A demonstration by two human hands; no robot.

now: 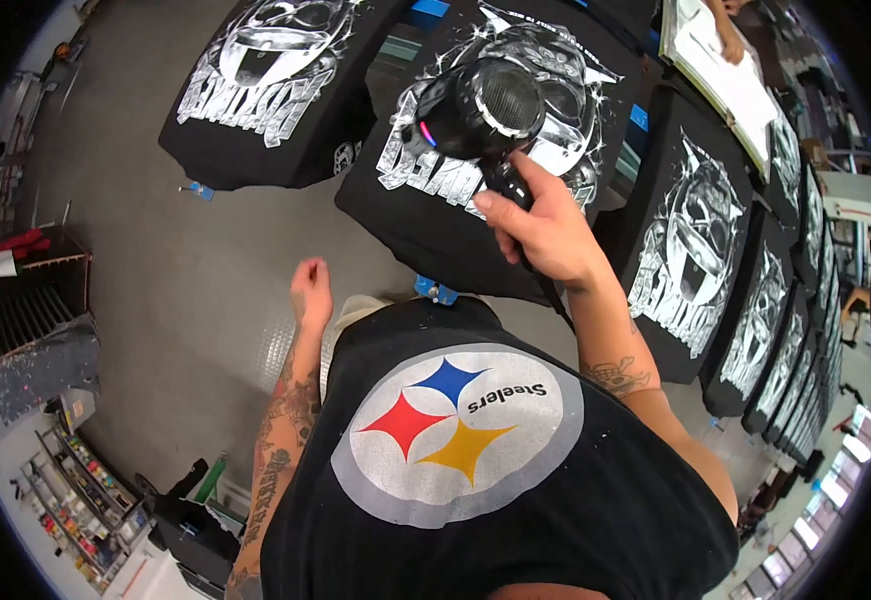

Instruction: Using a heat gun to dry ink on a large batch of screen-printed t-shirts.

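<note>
My right hand [547, 222] is wrapped round the handle of a black hair dryer [485, 105], which I hold over a black T-shirt [420, 225] with a grey and white print. The shirt lies spread on a flat board, and the dryer covers part of its print. From the dryer's handle a dark cord [558, 297] runs down beside my wrist. My left hand [311, 290] hangs low at my side, away from the shirts. Its fingers are curled in, and nothing shows in them.
Another printed black shirt [265, 75] lies to the left; more [690, 235] run in a row along the right. At the top right, another person's hand [730, 40] rests by a white-faced frame [720, 75]. A rack [40, 300] and a shelf of small containers [75, 490] stand at left.
</note>
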